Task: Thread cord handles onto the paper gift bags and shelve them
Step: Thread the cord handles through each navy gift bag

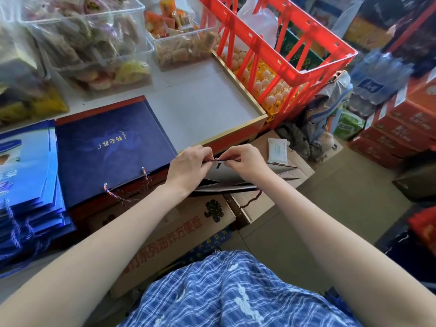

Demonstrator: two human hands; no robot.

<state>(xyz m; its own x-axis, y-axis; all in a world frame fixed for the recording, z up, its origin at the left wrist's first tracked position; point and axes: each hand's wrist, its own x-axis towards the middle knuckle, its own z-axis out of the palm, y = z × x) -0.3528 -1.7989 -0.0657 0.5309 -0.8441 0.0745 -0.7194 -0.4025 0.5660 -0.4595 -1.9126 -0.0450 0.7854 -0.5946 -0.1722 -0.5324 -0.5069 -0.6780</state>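
Twisted cord point(218, 159) pinched at the top edge of a flat paper gift bag point(236, 178) — left hand point(188, 165) and right hand point(245, 161) both clamped on that edge, fingertips almost meeting at the hole. Cord tip small and blurred there; through the hole or not, cannot tell. Dark red length hanging loose off the bag's near edge point(252, 200), over the cardboard boxes point(179, 230).

Bag held in the air just off the counter's front corner, folded flat, grey inside face up. Long axis roughly left to right, gusset end fanned open toward the right; mouth edge away from the body, at the fingers.

Progress, as a judgement: mid-thread on this bag, handle not finished. Done pile on the counter — dark blue bag point(111, 147) with cord handle in, plus a blue stack point(26, 185) to its left with cords showing. Shelving not started here, as far as visible.
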